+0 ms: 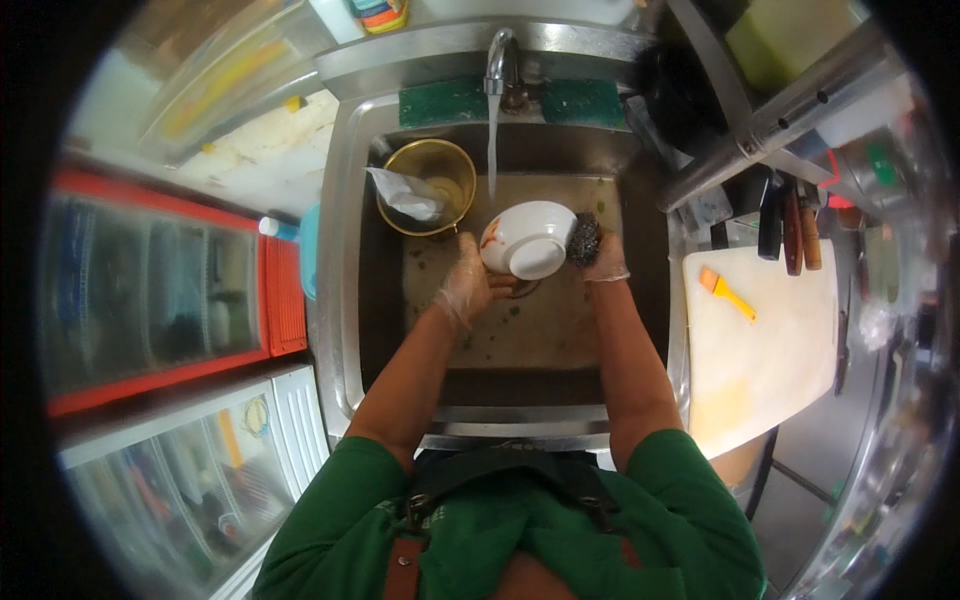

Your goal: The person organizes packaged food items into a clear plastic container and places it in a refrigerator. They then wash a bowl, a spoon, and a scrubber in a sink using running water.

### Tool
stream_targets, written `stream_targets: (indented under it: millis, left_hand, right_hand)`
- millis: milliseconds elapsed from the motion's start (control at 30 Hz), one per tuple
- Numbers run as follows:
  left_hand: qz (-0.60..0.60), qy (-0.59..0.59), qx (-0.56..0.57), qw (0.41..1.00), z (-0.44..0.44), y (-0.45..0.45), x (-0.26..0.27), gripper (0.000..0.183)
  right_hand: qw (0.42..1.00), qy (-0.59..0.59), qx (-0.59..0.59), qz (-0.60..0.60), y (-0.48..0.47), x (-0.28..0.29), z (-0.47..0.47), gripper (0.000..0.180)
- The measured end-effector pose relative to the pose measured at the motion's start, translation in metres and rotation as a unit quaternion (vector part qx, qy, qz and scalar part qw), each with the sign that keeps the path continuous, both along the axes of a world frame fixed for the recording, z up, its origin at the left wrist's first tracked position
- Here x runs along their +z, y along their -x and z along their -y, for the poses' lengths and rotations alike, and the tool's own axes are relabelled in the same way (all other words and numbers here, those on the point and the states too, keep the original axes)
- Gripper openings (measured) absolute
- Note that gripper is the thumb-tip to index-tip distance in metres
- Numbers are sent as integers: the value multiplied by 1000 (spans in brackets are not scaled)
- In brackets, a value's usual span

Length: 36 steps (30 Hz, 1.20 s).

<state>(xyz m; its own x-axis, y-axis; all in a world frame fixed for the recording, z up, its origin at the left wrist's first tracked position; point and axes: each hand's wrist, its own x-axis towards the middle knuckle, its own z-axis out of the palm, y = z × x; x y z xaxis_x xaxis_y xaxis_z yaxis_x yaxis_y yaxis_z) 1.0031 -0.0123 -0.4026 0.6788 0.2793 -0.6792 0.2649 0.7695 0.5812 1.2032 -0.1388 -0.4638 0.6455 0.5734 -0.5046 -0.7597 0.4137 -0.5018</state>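
My left hand [472,281], in a clear plastic glove, holds a white bowl [529,236] with a red pattern by its left side. The bowl is tilted, its underside and foot ring facing up. My right hand [606,259], also in a clear glove, is closed on a dark metal scouring pad [583,240] at the bowl's right edge. Water runs from the faucet [501,64] into the steel sink [349,300] behind the bowl. A round gold-coloured metal container [469,161] stands in the sink at the back left, with a crumpled white piece of plastic or paper [405,196] in it.
Green pads [442,103] lie either side of the faucet. To the right, a white cutting board [765,352] bears a yellow-handled brush [731,296], near several knife handles [793,232]. A steel pipe [780,120] slants over the right back. Red-framed [165,382] and white-framed glass-topped units stand left.
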Motion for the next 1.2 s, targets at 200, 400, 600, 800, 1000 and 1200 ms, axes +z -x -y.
stream_targets:
  millis: [200, 400, 600, 800, 1000, 1200]
  left_hand:
    - [-73, -310, -59, 946, 11, 1, -20, 60]
    - [-54, -251, 65, 964, -3, -16, -42, 45]
    - [-136, -324, -22, 936, -15, -17, -36, 37]
    - [-157, -411, -173, 881, -14, -18, 2, 28]
    - [-96, -369, -104, 919, -24, -11, 11, 28]
    - [10, -226, 79, 971, -34, -9, -37, 31]
  right_hand:
    - [985, 162, -12, -48, 9, -56, 17, 32]
    - [569, 552, 379, 478, 18, -13, -4, 22]
    - [669, 297, 215, 647, 60, 47, -41, 35]
    - [522, 305, 228, 764, 24, 16, -56, 29]
    - [573, 390, 355, 627, 52, 54, -82, 24]
    - [549, 302, 367, 688, 65, 60, -99, 25]
